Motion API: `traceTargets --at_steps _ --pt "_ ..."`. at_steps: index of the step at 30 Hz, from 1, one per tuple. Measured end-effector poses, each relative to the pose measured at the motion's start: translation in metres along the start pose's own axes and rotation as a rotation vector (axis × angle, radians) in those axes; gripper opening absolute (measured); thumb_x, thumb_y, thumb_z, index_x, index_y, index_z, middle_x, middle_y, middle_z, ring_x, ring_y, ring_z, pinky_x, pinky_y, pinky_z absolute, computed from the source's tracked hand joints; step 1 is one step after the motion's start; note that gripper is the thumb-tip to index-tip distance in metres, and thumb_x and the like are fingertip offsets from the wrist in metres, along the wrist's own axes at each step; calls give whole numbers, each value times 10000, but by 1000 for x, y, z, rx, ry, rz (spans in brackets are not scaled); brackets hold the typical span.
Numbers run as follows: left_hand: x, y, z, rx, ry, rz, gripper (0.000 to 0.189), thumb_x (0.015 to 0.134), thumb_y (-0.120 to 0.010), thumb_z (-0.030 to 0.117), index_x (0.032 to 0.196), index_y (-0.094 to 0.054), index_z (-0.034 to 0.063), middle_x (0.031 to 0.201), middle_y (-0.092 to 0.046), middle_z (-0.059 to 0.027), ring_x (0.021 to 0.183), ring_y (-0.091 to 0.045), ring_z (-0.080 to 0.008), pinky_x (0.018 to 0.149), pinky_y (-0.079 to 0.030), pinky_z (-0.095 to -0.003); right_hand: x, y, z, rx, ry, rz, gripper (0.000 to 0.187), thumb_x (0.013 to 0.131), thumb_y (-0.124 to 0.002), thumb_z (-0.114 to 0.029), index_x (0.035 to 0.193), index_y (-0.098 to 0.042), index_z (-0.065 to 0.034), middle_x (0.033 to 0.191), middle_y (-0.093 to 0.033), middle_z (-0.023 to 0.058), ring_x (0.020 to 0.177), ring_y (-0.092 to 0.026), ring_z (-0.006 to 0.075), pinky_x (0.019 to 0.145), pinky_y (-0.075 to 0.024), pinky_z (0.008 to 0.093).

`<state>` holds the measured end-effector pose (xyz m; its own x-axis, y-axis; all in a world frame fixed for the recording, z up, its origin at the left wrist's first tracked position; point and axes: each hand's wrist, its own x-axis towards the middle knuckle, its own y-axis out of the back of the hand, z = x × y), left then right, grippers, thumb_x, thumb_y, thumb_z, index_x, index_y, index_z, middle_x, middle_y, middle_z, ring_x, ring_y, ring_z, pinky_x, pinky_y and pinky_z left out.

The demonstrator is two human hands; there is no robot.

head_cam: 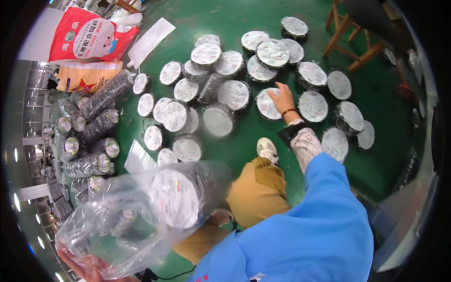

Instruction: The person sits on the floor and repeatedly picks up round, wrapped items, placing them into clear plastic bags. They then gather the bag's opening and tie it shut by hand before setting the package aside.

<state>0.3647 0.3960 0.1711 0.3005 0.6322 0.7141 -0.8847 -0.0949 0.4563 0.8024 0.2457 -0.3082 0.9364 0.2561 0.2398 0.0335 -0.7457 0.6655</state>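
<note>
At the lower left, my left hand [88,266] holds the mouth of a clear plastic bag [116,197] spread wide. A round pack with a white printed label [175,199] sits inside the bag, its dark side wrapped in film and partly blurred. My right hand [283,100] reaches down over a round black pack with a white label [266,105] on the floor. Its thumb and fingers are apart at the pack's upper right edge; whether they touch it I cannot tell. Several similar packs [233,94] lie around it, some stacked, such as one pack [273,53].
Film-wrapped dark rolls [93,132] are piled at the left, beside a red printed feed sack [93,35] and a tan sack [88,75]. White sheets [151,42] lie on the green floor [225,10]. A wooden stool [347,38] stands upper right. My shoe [267,148] is near the packs.
</note>
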Motion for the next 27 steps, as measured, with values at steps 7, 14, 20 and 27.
traceTargets --at_steps 7,14,20,27 --pt "19 -2 -15 91 173 82 753 715 -465 82 1434 -275 -32 1455 -287 -248 1263 -405 -399 957 -430 -436 27 -54 64 -607 -247 -765 946 620 -793 -449 1382 -368 -84 1337 -450 152 1248 -381 355 1015 -347 486" --pt "10 5 -18 -41 117 44 762 704 -485 103 1411 -275 -88 1474 -276 -236 1206 -460 -298 822 -443 -290 -53 -62 111 266 -456 -996 896 571 -872 -301 1313 -417 -87 1192 -548 168 1082 -541 295 917 -438 413" --pt "6 10 2 -201 90 -38 797 674 -454 40 1427 -235 -101 1480 -299 -204 1265 -413 -179 897 -394 -220 -18 124 -213 1354 -33 -205 670 807 -681 -41 1364 -309 -23 1172 -559 130 1006 -565 177 798 -479 284" --pt "-10 27 27 -295 198 -201 677 734 -421 -40 1399 -308 -100 1442 -361 -212 1307 -394 -246 1035 -327 -280 -89 238 -402 690 1308 -320 527 712 -640 -87 1233 -562 -89 995 -563 98 849 -555 269 740 -468 354"
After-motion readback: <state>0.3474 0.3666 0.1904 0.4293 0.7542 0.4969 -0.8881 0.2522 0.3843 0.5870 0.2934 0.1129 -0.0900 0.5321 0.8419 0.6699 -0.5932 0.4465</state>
